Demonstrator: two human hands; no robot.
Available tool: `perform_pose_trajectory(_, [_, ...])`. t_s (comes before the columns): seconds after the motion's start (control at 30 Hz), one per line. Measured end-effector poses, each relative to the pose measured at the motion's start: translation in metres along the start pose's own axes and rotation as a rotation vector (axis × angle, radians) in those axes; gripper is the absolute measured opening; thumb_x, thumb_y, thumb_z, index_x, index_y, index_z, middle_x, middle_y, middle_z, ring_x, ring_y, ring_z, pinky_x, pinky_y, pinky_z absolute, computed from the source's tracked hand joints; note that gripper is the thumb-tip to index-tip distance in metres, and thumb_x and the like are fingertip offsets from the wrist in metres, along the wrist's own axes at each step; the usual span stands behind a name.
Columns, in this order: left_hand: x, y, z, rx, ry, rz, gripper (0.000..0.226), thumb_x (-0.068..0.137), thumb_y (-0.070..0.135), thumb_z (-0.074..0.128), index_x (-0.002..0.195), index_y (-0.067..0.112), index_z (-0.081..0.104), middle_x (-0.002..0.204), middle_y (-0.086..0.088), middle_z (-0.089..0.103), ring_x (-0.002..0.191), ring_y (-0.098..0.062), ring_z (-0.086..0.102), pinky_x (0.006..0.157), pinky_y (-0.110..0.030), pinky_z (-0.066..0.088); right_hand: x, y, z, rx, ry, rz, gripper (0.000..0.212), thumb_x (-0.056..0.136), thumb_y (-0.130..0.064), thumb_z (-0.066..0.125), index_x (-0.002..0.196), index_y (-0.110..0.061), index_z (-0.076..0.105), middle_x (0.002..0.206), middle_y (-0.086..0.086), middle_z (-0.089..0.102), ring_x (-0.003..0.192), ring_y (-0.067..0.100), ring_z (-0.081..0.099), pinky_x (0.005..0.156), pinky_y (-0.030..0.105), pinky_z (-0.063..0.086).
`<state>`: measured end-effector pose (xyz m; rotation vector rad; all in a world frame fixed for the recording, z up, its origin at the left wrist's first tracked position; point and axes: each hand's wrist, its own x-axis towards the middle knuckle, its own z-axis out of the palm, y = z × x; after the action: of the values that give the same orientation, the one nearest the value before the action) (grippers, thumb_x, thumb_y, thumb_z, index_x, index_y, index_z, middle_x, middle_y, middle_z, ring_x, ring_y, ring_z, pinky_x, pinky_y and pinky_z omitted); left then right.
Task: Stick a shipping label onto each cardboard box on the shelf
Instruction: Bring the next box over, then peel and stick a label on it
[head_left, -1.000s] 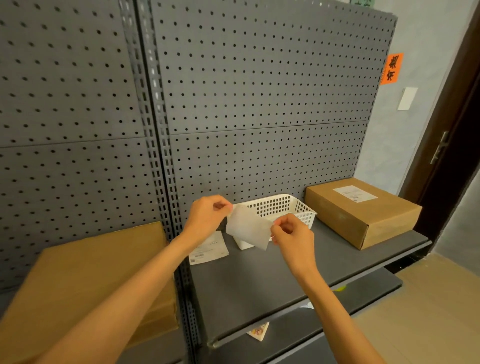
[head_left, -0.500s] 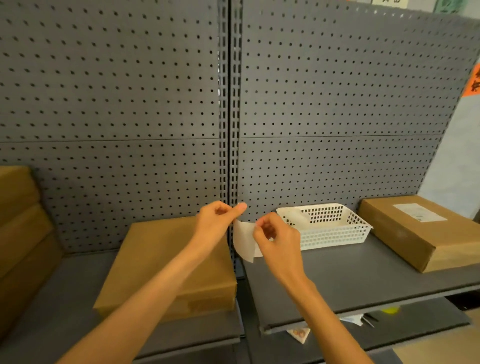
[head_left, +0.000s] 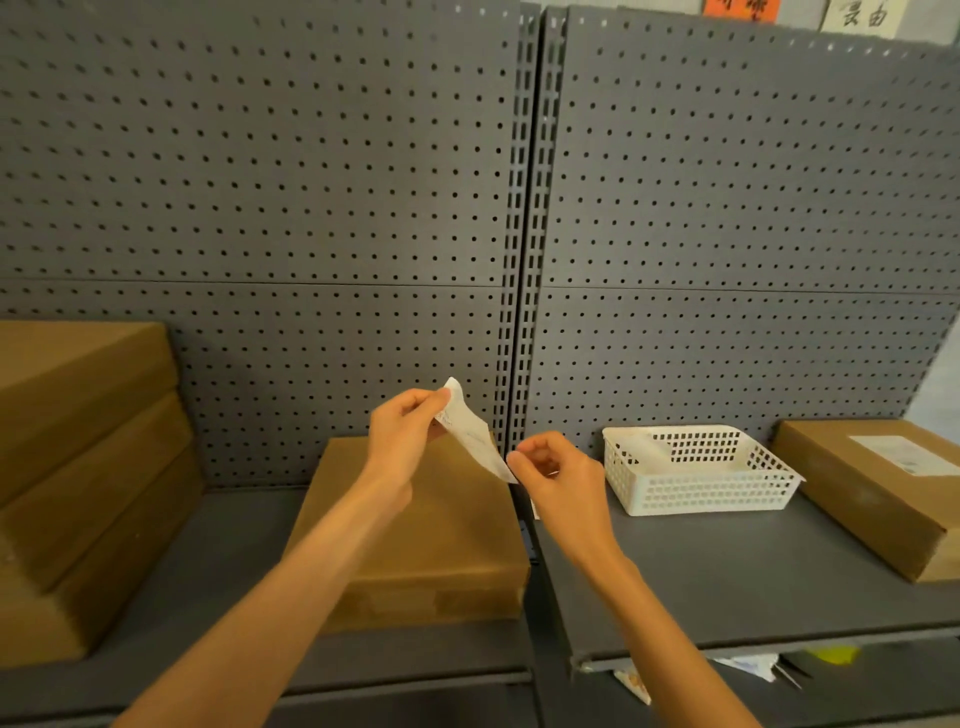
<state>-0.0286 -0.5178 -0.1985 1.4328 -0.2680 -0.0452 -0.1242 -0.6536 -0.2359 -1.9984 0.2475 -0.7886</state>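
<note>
A white shipping label (head_left: 470, 434) is held in the air above a plain cardboard box (head_left: 431, 540) lying flat on the left shelf. My left hand (head_left: 402, 434) pinches the label's upper corner. My right hand (head_left: 556, 478) pinches its lower right corner, just right of that box. At the far right another cardboard box (head_left: 852, 488) carries a label (head_left: 906, 454) on its top. A stack of three plain cardboard boxes (head_left: 88, 467) fills the far left of the shelf.
A white plastic basket (head_left: 696, 470) stands on the right shelf (head_left: 727, 571) between my right hand and the labelled box. Grey pegboard (head_left: 311, 208) backs both shelves. Papers and a yellow-green item (head_left: 831, 653) lie on the lower shelf under the right edge.
The view has swung left, bringing the box stack into sight. Both hands carried the label left, from in front of the basket to above the single plain box, and spread it out.
</note>
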Motion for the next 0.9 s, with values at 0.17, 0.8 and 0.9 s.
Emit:
perform_pose_trajectory(0.17, [-0.002,0.004,-0.008,-0.054,-0.043,0.037,0.019,0.093,0.019,0.057,0.090,0.002,0.066,0.091,-0.007,0.069,0.081,-0.012,0.063,0.065,-0.016,0.049,0.007,-0.003,0.014,0.060,-0.107,0.147,0.019,0.089,-0.036,0.062,0.097,-0.020,0.064,0.088,-0.006,0.068,0.081,0.011,0.065,0.068,0.029,0.054])
perform_pose_trajectory(0.8, [0.027,-0.026,-0.069,0.299,-0.035,0.018,0.006,0.087,0.012,0.066,0.091,0.009,0.066,0.091,-0.002,0.071,0.088,-0.018,0.067,0.073,-0.024,0.052,0.032,-0.006,0.049,0.105,-0.119,0.211,0.014,0.091,-0.016,0.060,0.085,-0.005,0.064,0.080,0.006,0.068,0.064,0.011,0.058,0.059,0.020,0.048])
perform_pose_trajectory(0.9, [0.035,-0.035,-0.076,0.374,-0.013,0.026,0.003,0.085,0.011,0.067,0.088,0.012,0.065,0.087,-0.003,0.070,0.082,-0.019,0.066,0.068,-0.024,0.051,0.038,-0.003,0.058,0.090,-0.168,0.263,0.014,0.091,-0.016,0.060,0.085,-0.004,0.064,0.078,0.003,0.068,0.061,0.010,0.057,0.055,0.017,0.046])
